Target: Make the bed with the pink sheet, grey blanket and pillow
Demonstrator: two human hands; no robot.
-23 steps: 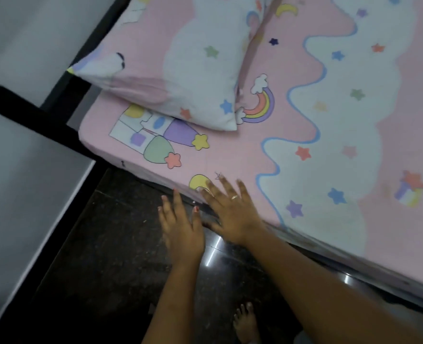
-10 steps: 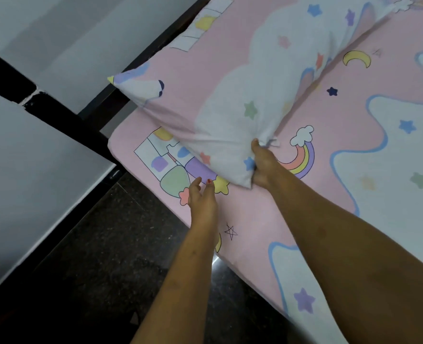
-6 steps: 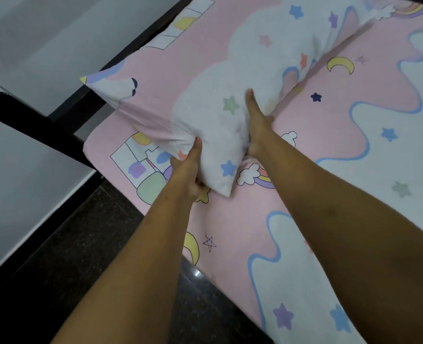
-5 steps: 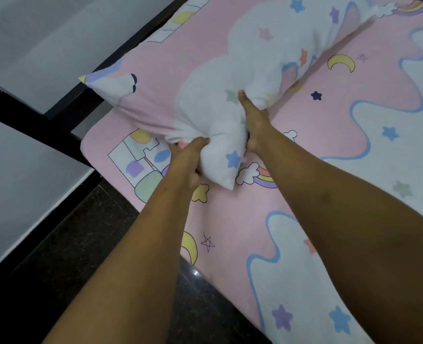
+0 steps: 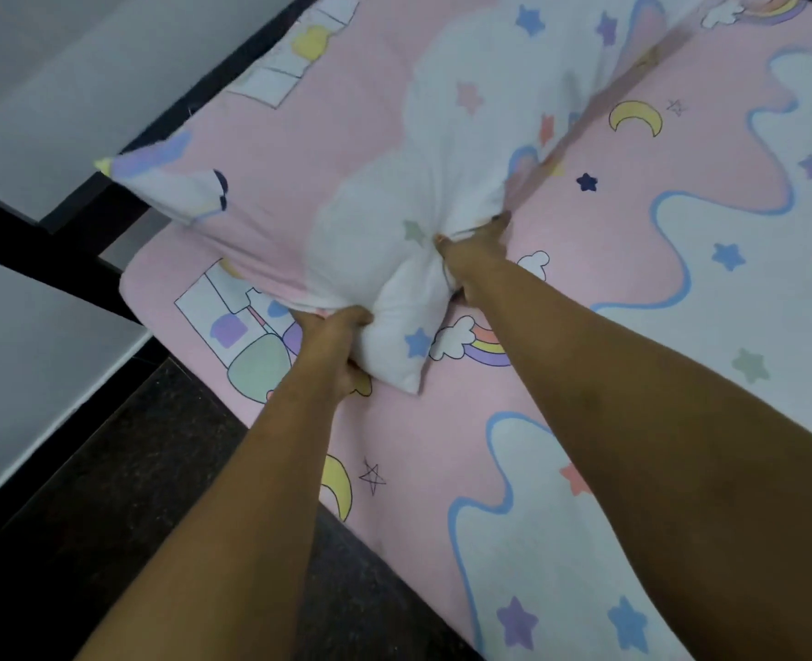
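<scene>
The pillow, in a pink and white case printed with stars and clouds, lies at the head end of the bed. Its near corner is bunched up between both hands. My left hand clamps the pillow's lower edge from below. My right hand pinches the fabric on the corner's right side, fingers dug into the case. The pink sheet, with moons, rainbows and white wavy patches, is spread flat over the mattress beneath. No grey blanket is in view.
A black bed frame rail runs along the head end at the left. Behind it is a pale grey wall. Dark speckled floor lies below the bed's near edge.
Both hands left the sheet's edge and reached up to the pillow. They closed on its near corner, which is now squeezed tighter and lifted slightly off the sheet.
</scene>
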